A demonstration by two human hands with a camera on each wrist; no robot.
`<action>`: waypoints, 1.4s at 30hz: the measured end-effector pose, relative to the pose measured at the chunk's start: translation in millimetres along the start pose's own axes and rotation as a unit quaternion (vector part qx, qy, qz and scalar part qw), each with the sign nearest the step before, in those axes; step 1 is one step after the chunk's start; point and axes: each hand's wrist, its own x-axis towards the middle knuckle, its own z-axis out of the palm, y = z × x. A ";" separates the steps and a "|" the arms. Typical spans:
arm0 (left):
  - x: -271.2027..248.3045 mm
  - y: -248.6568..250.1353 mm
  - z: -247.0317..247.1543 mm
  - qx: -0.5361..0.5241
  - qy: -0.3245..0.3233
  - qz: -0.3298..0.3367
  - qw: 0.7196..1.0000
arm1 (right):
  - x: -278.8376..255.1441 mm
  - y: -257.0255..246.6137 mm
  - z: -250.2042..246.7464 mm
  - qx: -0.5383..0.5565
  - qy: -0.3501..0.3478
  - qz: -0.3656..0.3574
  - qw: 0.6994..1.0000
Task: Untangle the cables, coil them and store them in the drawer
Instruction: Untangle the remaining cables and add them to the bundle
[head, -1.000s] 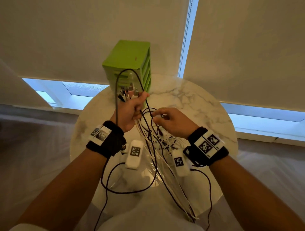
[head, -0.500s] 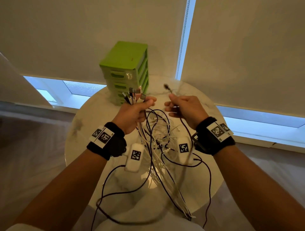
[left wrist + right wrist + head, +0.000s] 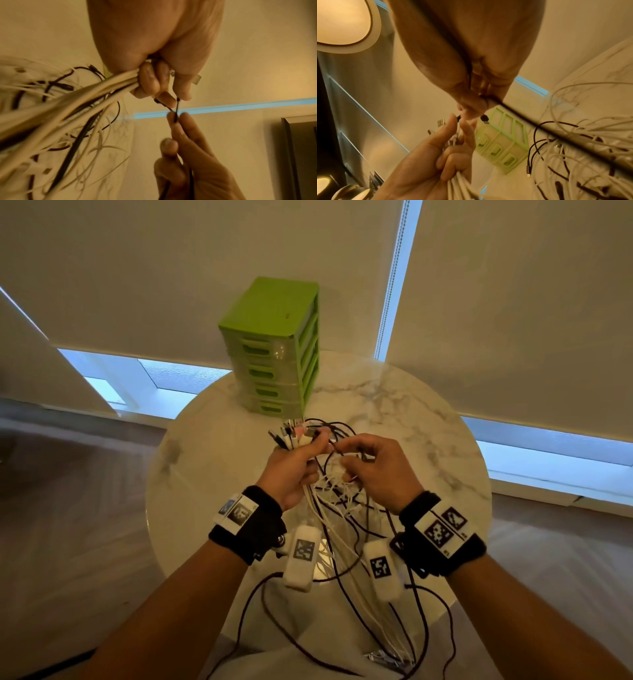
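Observation:
A tangle of white and black cables [image 3: 342, 498] hangs over the round marble table [image 3: 428, 419]. My left hand [image 3: 294, 463] grips a bundle of cable ends, with their plugs [image 3: 294, 434] sticking up out of the fist. In the left wrist view the white cables [image 3: 82, 94] run out of the left hand [image 3: 154, 83]. My right hand [image 3: 376, 470] pinches a thin black cable [image 3: 175, 112] close against the left thumb. Its black plug [image 3: 484, 119] shows under the right hand [image 3: 471, 108]. A green drawer unit [image 3: 274, 347] stands at the table's back with every drawer closed.
Loose cable loops [image 3: 424, 628] trail off the table's near edge towards my body. Roller blinds [image 3: 171, 268] and a low window strip [image 3: 548, 460] lie behind the table. The floor [image 3: 68, 525] is around it.
My right hand has moved left from its raised spot and brought the black cable end up against the left hand. The left hand keeps its grip on the bundle.

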 end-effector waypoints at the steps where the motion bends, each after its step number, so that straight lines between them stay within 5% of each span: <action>1: -0.2 -3.9 -4.7 -0.009 0.009 -0.012 1.000 | -0.2 3.9 -1.8 -0.026 0.031 -0.015 0.999; 5: 5.3 -15.4 -27.8 -0.068 0.058 -0.067 0.994 | -2.8 8.8 -6.5 -0.135 0.091 -0.096 0.982; 15: -4.0 -6.8 -51.9 -0.166 0.006 -0.112 0.980 | -12.3 14.9 48.0 -0.381 -0.018 -0.271 0.884; 23: -3.8 2.8 -80.0 -0.209 -0.052 -0.137 0.967 | -1.6 13.0 59.6 -0.403 -0.127 -0.226 0.878; 25: -2.5 7.1 -80.8 -0.204 -0.044 -0.121 0.970 | -4.3 7.4 61.5 -0.374 -0.129 -0.196 0.897; 28: 3.6 14.6 -88.1 -0.242 -0.048 -0.094 0.964 | -12.7 -1.5 61.3 -0.224 -0.089 -0.084 0.967; 30: 8.7 20.4 -95.4 -0.278 -0.061 -0.073 0.956 | -13.0 -2.1 51.8 -0.191 -0.051 -0.038 0.979; 34: 14.6 28.0 -105.6 -0.275 -0.105 -0.045 0.955 | 5.2 21.0 17.3 -0.240 0.008 0.135 0.961; 37: 17.6 30.6 -103.0 -0.262 -0.106 -0.045 0.958 | 14.4 47.2 -13.7 -0.188 0.117 0.274 0.936; 42: 15.7 33.1 -88.4 -0.193 -0.116 -0.030 0.974 | 11.7 41.0 -51.3 -0.276 0.205 0.290 0.893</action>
